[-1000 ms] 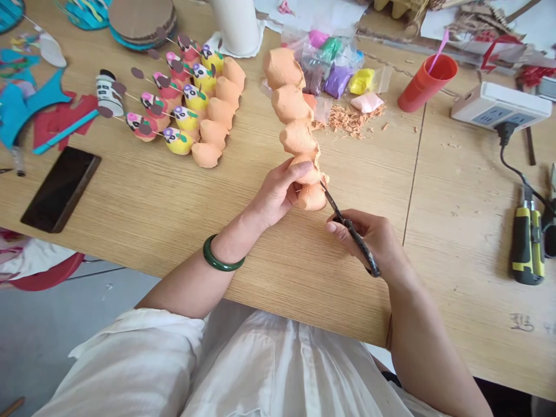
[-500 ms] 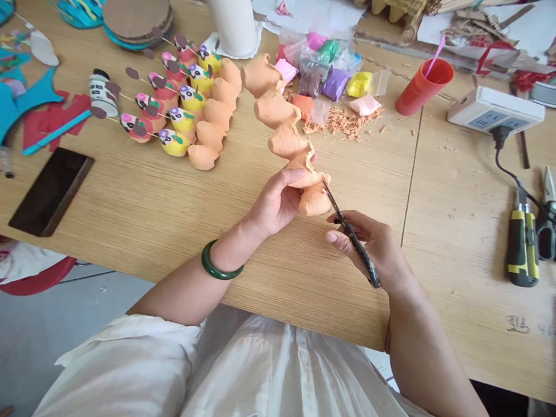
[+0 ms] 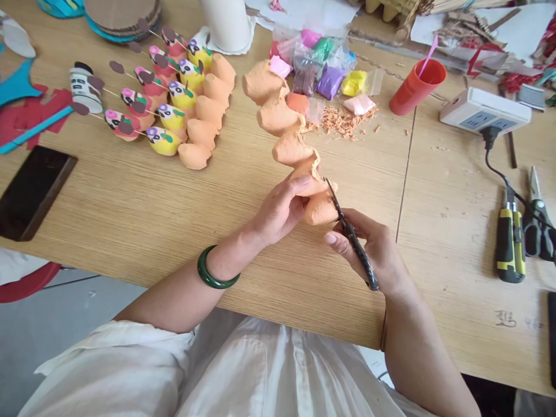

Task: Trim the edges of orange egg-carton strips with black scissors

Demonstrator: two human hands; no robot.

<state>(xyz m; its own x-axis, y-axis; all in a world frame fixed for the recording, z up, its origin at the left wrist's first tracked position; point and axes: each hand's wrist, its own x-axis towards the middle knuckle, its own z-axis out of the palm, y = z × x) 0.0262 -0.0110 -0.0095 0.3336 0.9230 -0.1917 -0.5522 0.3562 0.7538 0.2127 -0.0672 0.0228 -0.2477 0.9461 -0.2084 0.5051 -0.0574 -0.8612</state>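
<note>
My left hand [image 3: 282,209] pinches the near end of an orange egg-carton strip [image 3: 280,120], a row of cups that stretches away from me above the table. In my right hand [image 3: 369,243] is a pair of scissors [image 3: 353,236] with black handles, its blades pointing at the cut edge of the nearest cups. Orange shavings [image 3: 345,123] lie in a pile beyond the strip. Left of the strip stand rows of plain orange cups [image 3: 204,134] and cups decorated in yellow [image 3: 163,140] and red [image 3: 124,125], with brown ovals on thin sticks.
Bags of coloured clay [image 3: 330,81] lie behind the shavings. A red cup [image 3: 417,87], a white power strip [image 3: 484,112], a yellow-black utility knife [image 3: 511,243] and another pair of scissors [image 3: 538,229] are on the right. A phone [image 3: 35,191] lies at left, near a small bottle [image 3: 84,88].
The view has shifted slightly right. The strip's near end and my left hand have moved a little right and closer to me; the scissors now sit along the outer edge of the last cup.
</note>
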